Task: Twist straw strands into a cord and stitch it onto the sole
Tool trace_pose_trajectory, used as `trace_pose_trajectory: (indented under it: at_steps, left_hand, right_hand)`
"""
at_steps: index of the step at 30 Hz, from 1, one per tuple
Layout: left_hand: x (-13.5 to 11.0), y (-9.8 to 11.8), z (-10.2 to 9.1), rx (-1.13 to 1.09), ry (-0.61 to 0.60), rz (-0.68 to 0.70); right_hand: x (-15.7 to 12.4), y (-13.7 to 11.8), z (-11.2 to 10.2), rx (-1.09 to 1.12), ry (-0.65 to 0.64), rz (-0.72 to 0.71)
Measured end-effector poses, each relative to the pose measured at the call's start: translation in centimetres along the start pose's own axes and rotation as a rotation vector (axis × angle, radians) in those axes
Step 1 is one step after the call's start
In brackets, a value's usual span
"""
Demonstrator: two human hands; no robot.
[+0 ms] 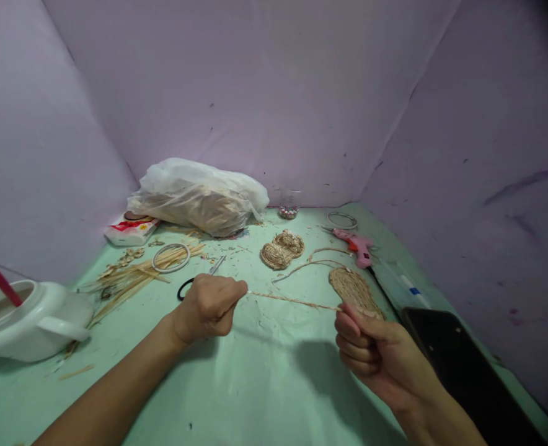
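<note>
A: Surface?
B: Pale green tabletop (265,371), littered with straw scraps. Lilac fabric walls (274,93) on three sides.
A: Hands?
B: Left hand (207,306) grip pinches thin twisted straw cord (292,301), left of flat oval woven straw mat (353,290). Right hand (371,353) grip pinches the other end at the mat's near edge.
</note>
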State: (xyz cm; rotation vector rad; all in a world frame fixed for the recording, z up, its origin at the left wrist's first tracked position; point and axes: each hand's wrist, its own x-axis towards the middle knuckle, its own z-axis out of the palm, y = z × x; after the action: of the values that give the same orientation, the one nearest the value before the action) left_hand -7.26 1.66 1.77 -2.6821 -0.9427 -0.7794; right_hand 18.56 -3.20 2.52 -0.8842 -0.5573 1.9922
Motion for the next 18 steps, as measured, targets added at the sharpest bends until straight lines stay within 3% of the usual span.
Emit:
trace_pose_trajectory:
  at_steps: [3, 7, 8, 11, 13, 16, 18]
  left_hand:
    - [0.1, -0.2, 0.3, -0.028, -0.057, -0.057]
    - [1.2, 0.2, -1.3, -0.099, -0.407, -0.245]
    - [1.6, 0.7, -2.1, -0.102, -0.441, -0.281]
    - [2.9, 3.1, -4.6, -0.147, -0.348, -0.246]
    - [3.4, 5.1, -5.2, -0.284, -0.425, -0.151]
    - [3.4, 7.3, -4.4, -0.350, -0.500, -0.156]
    - [3.0, 7.8, -3.4, -0.364, -0.505, -0.257]
  right_hand:
    - [0.2, 0.1, -0.1, -0.058, -0.007, 0.021]
    - [0.6, 0.6, -0.3, -0.220, -0.031, 0.084]
    - [0.7, 0.7, -0.3, -0.247, -0.037, 0.090]
    - [0.7, 1.2, 0.0, -0.272, -0.086, 0.109]
    - [0.6, 1.5, 0.4, -0.282, -0.137, 0.132]
    - [0.3, 1.8, 0.9, -0.326, -0.193, 0.164]
    - [0.1, 1.8, 1.1, -0.346, -0.200, 0.152]
